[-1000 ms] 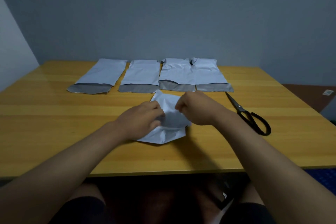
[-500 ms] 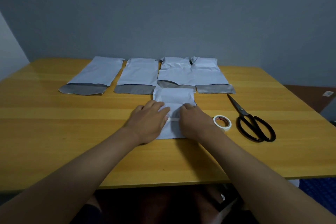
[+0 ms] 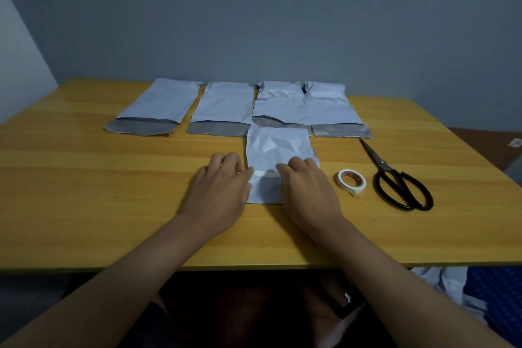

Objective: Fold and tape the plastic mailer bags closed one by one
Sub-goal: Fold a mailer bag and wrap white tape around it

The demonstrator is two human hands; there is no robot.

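A folded white mailer bag (image 3: 278,150) lies flat on the wooden table (image 3: 84,192) in front of me, a strip of tape across its folded flap. My left hand (image 3: 220,186) lies flat at the bag's left edge, fingers straight. My right hand (image 3: 305,189) presses flat on the bag's right half, covering part of the flap. A white tape roll (image 3: 351,181) sits just right of my right hand. Several unfolded white mailer bags (image 3: 226,106) with grey open flaps lie in a row behind.
Black scissors (image 3: 395,178) lie on the table right of the tape roll, blades pointing away from me. A grey wall stands behind the table. White crumpled material (image 3: 449,282) shows below the table's front right edge.
The crumpled bag I held in both hands a second ago now lies flat and folded. My hands have slid apart along the taped flap. The tape roll has come into view.
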